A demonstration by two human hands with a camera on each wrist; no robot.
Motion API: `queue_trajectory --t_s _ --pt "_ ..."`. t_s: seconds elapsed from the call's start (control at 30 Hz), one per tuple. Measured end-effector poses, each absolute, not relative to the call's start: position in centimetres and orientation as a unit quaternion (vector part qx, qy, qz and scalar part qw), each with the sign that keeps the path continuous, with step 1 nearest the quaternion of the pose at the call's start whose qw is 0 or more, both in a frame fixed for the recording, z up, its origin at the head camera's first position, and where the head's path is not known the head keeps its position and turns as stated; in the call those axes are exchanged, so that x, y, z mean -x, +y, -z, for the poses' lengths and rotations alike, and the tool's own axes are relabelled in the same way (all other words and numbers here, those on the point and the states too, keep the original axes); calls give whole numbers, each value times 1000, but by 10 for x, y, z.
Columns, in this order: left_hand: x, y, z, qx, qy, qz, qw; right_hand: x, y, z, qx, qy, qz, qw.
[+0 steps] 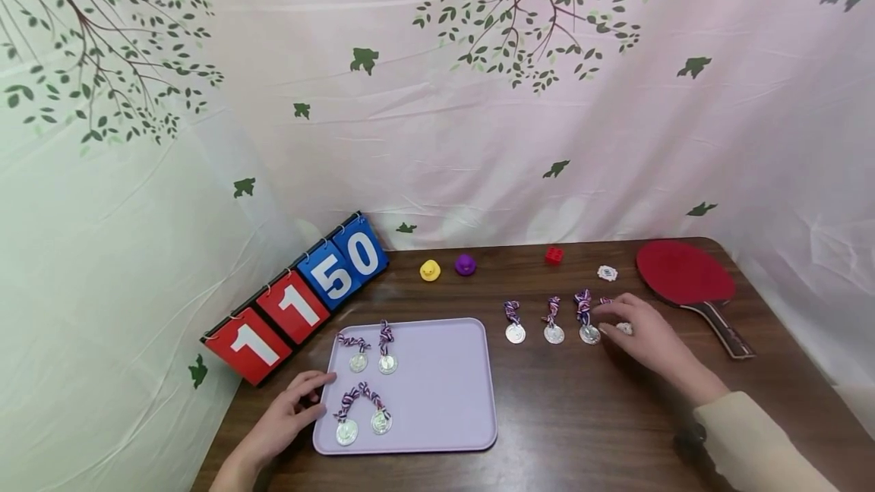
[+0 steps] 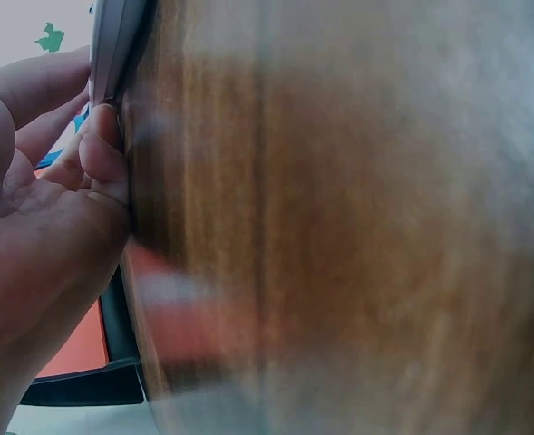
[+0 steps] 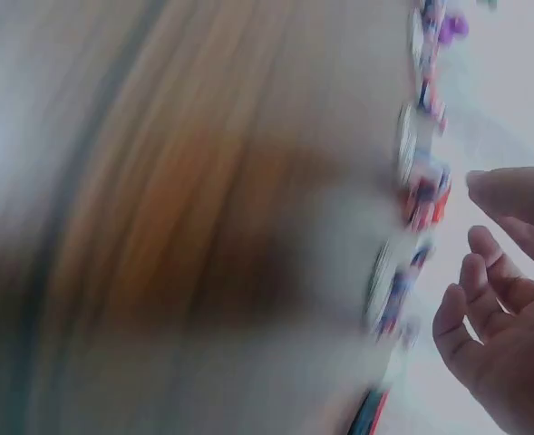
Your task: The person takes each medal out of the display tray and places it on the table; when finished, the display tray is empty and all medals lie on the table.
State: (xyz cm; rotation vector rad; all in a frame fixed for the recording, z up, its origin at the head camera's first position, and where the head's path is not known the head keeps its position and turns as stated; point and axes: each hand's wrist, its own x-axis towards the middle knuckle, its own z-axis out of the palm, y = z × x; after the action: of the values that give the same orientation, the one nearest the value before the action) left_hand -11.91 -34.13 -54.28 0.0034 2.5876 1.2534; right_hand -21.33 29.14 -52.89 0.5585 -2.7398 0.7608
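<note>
My left hand (image 1: pixel 285 416) is at the left side of a lilac tray (image 1: pixel 444 386), its fingertips touching the rim; the left wrist view shows the thumb (image 2: pixel 103 159) against the tray's edge. Several silver medals with knotted red, white and blue ribbons lie on the tray, one medal (image 1: pixel 387 364) in the upper row and another (image 1: pixel 346 432) at lower left. My right hand (image 1: pixel 642 336) hovers over a row of similar medals, closest to a medal (image 1: pixel 589 334) with a bunched ribbon. Its fingers are spread apart and hold nothing. It partly hides another medal (image 1: pixel 623 328).
A flip scoreboard (image 1: pixel 294 298) reading 11 and 50 stands at left. Along the table's back are a yellow duck (image 1: pixel 430 271), a purple duck (image 1: pixel 465 265), a red toy brick (image 1: pixel 554 255) and a white tag (image 1: pixel 607 273). A red table tennis bat (image 1: pixel 686 272) lies at right.
</note>
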Motion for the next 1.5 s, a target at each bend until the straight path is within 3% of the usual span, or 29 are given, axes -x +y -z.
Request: queue_trajectory --t_s 0.4,0.87,1.13,1.5 --pt "118 -340 544 -1 890 -435 134 226 154 513 -321 -886 -324 85" --pt "121 -342 544 -1 896 -426 129 215 2 512 -424 -878 -220 -2" --pt "121 -343 544 4 894 -430 127 212 -44 524 -431 -887 -166 -22" --pt "122 -341 542 11 894 -428 134 212 -63 530 -394 -904 -164 -21"
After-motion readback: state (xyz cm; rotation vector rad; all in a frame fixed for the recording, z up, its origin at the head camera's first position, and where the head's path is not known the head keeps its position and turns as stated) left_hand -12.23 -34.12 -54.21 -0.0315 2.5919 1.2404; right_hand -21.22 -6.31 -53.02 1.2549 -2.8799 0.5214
